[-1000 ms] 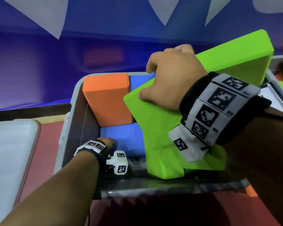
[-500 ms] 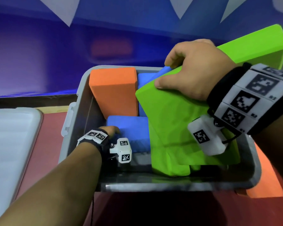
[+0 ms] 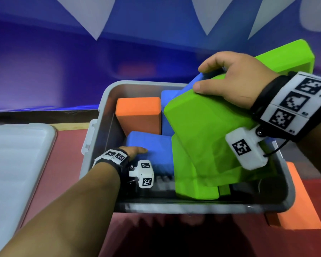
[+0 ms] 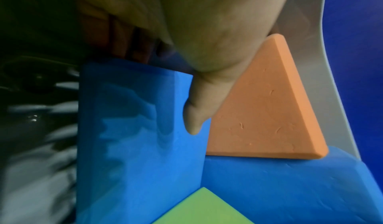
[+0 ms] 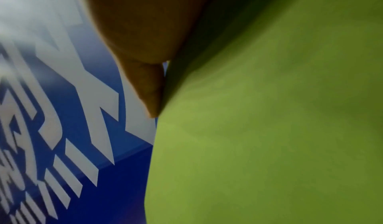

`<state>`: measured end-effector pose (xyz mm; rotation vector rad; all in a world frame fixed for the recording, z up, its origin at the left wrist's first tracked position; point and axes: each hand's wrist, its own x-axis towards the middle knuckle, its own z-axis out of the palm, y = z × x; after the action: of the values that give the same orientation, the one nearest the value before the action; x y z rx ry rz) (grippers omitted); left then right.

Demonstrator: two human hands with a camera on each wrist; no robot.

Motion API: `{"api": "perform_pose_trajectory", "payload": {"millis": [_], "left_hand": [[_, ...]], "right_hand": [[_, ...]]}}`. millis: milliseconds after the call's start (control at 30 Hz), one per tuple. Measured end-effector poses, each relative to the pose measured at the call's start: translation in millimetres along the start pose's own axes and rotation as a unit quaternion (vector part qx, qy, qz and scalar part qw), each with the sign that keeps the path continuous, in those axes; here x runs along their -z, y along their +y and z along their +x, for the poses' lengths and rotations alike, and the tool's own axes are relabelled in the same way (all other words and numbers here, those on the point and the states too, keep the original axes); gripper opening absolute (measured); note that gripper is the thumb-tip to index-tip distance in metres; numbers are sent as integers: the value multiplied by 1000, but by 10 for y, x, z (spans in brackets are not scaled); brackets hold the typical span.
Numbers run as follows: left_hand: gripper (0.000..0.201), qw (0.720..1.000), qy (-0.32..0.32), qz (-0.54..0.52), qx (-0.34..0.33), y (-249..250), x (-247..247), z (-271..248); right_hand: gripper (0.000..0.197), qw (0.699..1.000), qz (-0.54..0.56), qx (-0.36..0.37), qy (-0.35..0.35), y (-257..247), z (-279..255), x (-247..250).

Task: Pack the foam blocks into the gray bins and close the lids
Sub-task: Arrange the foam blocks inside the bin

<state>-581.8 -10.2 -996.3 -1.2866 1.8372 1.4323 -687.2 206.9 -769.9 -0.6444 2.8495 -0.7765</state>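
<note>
The gray bin (image 3: 148, 82) holds an upright orange block (image 3: 139, 115), a blue block (image 3: 167, 108) behind it and a low blue block (image 3: 152, 145) in front. My left hand (image 3: 135, 151) reaches inside and grips that low blue block (image 4: 134, 145), thumb (image 4: 199, 109) on one face and fingers behind it. My right hand (image 3: 230, 78) grips the top edge of a large green block (image 3: 202, 123), which leans tilted into the bin's right half over another green block (image 3: 193, 186). The right wrist view shows only green foam (image 5: 269, 129) and my thumb (image 5: 149, 88).
A white lid (image 3: 17, 154) lies on the red table to the left of the bin. An orange block (image 3: 300, 210) lies on the table outside the bin's near right corner. A blue wall stands behind the bin.
My right hand has shifted the large green block rightward in the bin, uncovering more of the blue block behind. My left hand has stayed on the low blue block.
</note>
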Motion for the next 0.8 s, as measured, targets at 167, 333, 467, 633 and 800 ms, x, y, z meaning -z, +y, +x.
{"api": "perform_pose_trajectory", "payload": {"millis": [167, 333, 467, 633, 800], "left_hand": [[44, 1000, 13, -24, -9, 38, -12, -48], [48, 999, 34, -33, -21, 74, 36, -113], [54, 999, 13, 13, -28, 197, -21, -351], [83, 926, 149, 321, -133, 687, -19, -761], [65, 826, 215, 458, -247, 696, 179, -966]], "right_hand": [[57, 998, -42, 22, -52, 66, -116, 196], [62, 994, -63, 10, -94, 125, -177, 388], [69, 991, -88, 24, -99, 148, -212, 401], [70, 991, -92, 31, -88, 212, -209, 361], [68, 993, -74, 33, -82, 273, -239, 356]]}}
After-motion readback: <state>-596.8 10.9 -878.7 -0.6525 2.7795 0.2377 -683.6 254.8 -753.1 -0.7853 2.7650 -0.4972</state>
